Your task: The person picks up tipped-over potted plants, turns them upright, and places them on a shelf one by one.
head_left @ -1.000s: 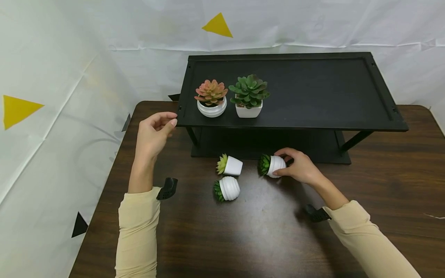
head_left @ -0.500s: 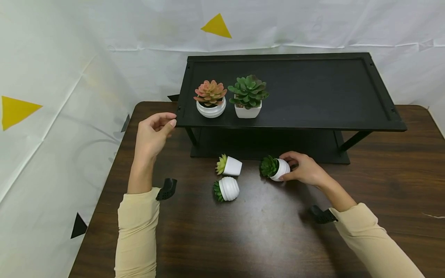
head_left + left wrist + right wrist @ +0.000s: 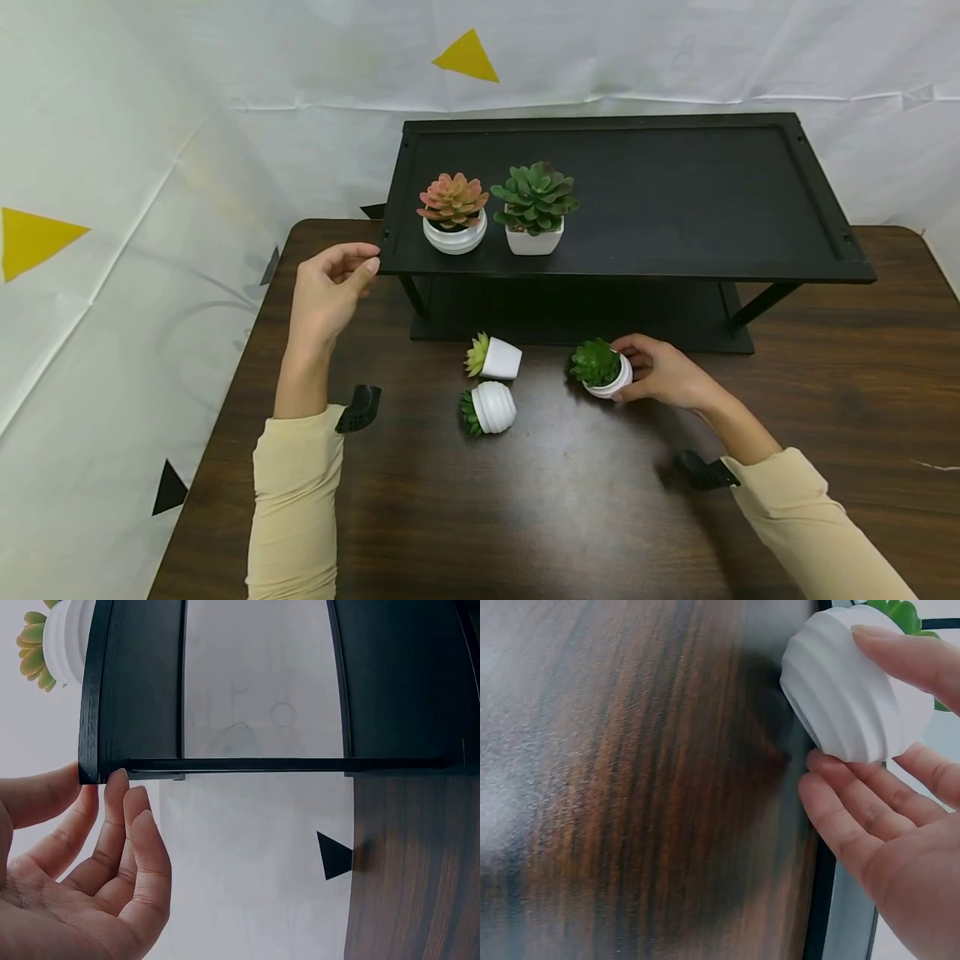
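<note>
My right hand grips a small potted succulent by its ribbed white pot, thumb on one side and fingers on the other. Its green rosette now faces up toward the head camera, the pot slightly tilted. My left hand pinches the front left corner of the black two-tier shelf; in the left wrist view the thumb and fingertips meet at the board's end. Lying on their sides on the table are a yellow-green succulent in a smooth white pot and a green one in a ribbed white pot.
On the shelf's top board, toward the left, stand a pink-orange succulent in a round white pot and a large green succulent in a square white pot. The dark wooden table carries the shelf. White sheeting hangs behind and left.
The right hand has turned its succulent from lying sideways to nearly upright, shifting it slightly right and toward me. The left hand stays at the shelf corner.
</note>
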### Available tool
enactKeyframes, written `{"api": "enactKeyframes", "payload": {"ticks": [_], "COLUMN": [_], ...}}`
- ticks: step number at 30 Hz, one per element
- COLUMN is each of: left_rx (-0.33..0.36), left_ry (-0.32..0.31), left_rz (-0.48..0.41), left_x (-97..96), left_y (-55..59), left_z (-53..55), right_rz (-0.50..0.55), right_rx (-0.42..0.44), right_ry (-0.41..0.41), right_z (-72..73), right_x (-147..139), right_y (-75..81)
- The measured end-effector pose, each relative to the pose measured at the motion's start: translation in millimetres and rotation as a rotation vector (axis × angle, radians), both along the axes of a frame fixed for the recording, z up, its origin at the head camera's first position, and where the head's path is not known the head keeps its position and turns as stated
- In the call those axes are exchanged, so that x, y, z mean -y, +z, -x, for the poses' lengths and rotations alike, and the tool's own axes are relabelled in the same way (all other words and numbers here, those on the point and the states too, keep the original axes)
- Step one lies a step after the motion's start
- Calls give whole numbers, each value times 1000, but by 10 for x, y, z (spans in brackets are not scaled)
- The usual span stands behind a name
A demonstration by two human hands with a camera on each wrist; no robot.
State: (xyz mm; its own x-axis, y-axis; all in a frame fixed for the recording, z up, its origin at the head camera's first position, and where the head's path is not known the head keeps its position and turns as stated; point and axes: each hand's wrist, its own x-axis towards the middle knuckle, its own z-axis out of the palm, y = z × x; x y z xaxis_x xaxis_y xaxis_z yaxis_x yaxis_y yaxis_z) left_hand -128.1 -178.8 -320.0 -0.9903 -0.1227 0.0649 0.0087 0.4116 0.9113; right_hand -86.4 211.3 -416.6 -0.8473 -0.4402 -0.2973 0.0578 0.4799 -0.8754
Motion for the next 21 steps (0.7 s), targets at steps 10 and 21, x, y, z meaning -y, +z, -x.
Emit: {"api": "enactKeyframes", "payload": {"ticks": [10,21], "left_rx": [5,13], "left_ry": [-1,-1], "left_rz": [-2,-8], "left_x": [6,1], "left_y": [-4,3], "left_z": [4,4], "right_rz": [-34,53], "right_rx": [34,33], "right_ry": [48,96], "right_z": [-58,-39], "right_x": [-77,-220], "right_y": [-57,-109]}}
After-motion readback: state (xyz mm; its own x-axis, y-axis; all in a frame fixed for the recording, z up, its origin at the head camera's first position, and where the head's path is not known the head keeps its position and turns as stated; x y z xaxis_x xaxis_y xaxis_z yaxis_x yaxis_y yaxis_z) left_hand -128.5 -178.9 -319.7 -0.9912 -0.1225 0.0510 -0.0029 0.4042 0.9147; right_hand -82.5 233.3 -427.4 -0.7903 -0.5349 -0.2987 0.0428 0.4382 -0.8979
